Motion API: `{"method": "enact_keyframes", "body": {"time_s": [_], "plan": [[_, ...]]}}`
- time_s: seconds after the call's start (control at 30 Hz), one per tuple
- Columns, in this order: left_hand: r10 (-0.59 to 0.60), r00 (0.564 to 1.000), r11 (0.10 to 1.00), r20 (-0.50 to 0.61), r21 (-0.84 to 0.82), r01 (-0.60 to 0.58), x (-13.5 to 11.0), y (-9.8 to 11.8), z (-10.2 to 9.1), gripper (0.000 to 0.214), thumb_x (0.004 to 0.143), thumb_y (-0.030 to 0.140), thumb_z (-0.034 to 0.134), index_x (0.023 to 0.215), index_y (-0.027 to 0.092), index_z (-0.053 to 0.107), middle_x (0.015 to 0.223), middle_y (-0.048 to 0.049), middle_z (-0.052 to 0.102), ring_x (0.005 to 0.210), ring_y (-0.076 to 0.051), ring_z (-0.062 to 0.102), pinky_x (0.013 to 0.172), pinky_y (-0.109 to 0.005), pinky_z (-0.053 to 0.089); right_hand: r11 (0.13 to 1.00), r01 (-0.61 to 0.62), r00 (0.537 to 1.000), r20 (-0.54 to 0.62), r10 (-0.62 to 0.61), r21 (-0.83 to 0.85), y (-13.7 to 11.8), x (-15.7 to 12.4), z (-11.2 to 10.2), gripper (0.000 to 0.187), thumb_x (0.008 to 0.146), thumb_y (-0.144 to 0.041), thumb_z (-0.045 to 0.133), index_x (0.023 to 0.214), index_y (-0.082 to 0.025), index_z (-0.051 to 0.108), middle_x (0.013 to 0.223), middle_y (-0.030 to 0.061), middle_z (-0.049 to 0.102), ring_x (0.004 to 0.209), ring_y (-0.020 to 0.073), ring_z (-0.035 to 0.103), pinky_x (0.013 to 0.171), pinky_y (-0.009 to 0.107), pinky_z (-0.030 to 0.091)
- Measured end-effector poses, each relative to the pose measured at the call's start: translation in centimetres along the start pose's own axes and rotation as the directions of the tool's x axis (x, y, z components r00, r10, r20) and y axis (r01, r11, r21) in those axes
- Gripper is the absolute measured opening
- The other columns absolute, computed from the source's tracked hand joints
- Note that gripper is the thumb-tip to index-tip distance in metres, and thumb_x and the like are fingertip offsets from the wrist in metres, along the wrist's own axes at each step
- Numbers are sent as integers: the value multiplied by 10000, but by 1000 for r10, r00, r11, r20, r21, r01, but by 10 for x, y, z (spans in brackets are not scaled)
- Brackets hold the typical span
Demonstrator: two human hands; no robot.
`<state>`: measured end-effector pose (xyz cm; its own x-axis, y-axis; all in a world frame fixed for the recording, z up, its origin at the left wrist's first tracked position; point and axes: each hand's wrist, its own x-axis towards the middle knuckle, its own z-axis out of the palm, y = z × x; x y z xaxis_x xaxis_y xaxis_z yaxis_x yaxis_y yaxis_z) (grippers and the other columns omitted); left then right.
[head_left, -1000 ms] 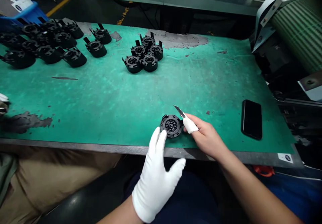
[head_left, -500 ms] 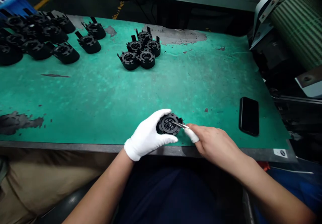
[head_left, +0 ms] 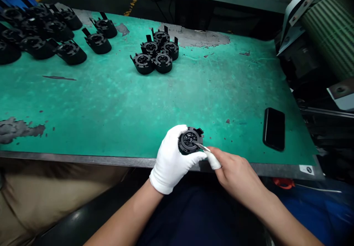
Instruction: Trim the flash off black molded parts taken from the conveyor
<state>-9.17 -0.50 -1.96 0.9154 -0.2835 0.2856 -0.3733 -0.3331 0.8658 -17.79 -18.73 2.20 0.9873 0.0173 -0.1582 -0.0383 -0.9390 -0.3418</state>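
Observation:
My left hand (head_left: 171, 161), in a white glove, is wrapped round a round black plastic part (head_left: 189, 141) and holds it up near the front edge of the green table (head_left: 110, 102). My right hand (head_left: 235, 172), bare with a white cot on one fingertip, pinches a small knife blade (head_left: 201, 146). The blade tip rests in the centre of the part's ribbed face.
A cluster of like black parts (head_left: 156, 54) sits at the back middle, and many more (head_left: 41, 35) lie at the back left. A black phone (head_left: 273, 128) lies flat at the right. A ribbed green machine (head_left: 329, 32) stands beyond the right edge.
My left hand went from open beside the part to gripping it and lifted it off the table. The blade swung down from pointing away onto the part's face.

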Motion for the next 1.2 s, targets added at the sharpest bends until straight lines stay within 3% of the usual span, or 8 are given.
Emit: {"method": "enact_keyframes", "body": {"time_s": [0.13,0.27,0.4,0.7,1.0,1.2], "plan": [[-27,999,999,-43,28,29,-4,1,5,740,671,469,873,1270,241,504,1279,-84,581,1198,-264,602,1048,-436,507,995,-7,999,37,4,101,-8,-2,8,411,954,-179,400,1326,-223,569,1068,66,753,942,290,716,764,389,530],[-30,999,998,-45,56,33,-6,-2,5,778,674,490,866,1304,231,490,1322,-92,560,1242,-265,572,1085,-443,477,990,9,994,103,-23,139,-7,0,0,404,967,-194,412,1331,-244,578,1077,53,749,971,278,708,810,390,521],[-4,1000,999,-29,48,5,-4,-1,4,742,690,473,856,1283,217,491,1325,-109,559,1249,-273,567,1096,-460,467,972,73,997,7,-76,224,6,5,-12,365,1016,-281,413,1324,-326,604,1178,17,711,1048,207,666,884,323,494],[52,998,995,31,80,-54,5,10,1,576,714,396,837,1183,240,541,1328,-92,600,1193,-254,628,1047,-427,519,982,117,964,-221,-148,-145,16,21,-7,340,1026,-356,453,1293,-282,651,829,18,656,806,190,606,696,297,398],[96,995,992,-23,87,-94,4,3,6,597,728,432,824,1196,242,506,1305,-96,613,1163,-255,652,1027,-432,545,979,148,973,-155,-170,-144,21,21,-9,334,1022,-336,466,1301,-269,638,816,11,636,763,166,585,661,282,372],[51,998,996,-38,81,-48,1,-1,9,635,706,447,842,1197,232,502,1344,-130,590,1204,-292,627,1040,-490,538,971,145,973,-153,-175,-188,19,20,-12,351,1023,-328,456,1313,-251,638,824,33,646,776,176,583,673,290,382]]}}
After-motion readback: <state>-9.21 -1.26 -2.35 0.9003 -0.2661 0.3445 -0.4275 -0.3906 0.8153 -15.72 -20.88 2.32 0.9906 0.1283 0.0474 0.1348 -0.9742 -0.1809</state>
